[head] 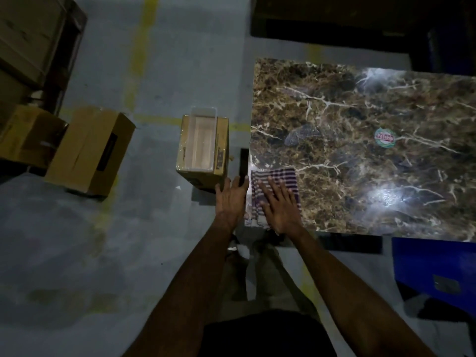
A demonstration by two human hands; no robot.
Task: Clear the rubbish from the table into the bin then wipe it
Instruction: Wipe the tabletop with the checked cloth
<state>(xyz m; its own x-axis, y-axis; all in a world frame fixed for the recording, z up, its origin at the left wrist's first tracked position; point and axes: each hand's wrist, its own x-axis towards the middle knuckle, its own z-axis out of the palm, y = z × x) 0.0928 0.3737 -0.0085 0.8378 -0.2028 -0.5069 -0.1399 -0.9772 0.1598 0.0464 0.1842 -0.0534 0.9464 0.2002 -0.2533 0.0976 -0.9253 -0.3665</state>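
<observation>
A brown marble-patterned table (360,112) fills the right half of the view. A purple-and-white striped cloth (280,177) lies folded on its near left corner. My right hand (280,207) lies flat on the cloth with fingers spread. My left hand (231,197) is at the table's left edge beside the cloth, fingers extended, holding nothing. A round green-and-red sticker or lid (384,138) sits near the table's middle. A cardboard box with a white liner (203,148) stands open on the floor just left of the table.
Two more cardboard boxes (87,150) lie on the floor further left, with stacked cartons (28,34) behind. A blue plastic object (435,269) is at the near right. Yellow lines mark the grey floor (144,60). My legs show below the table corner.
</observation>
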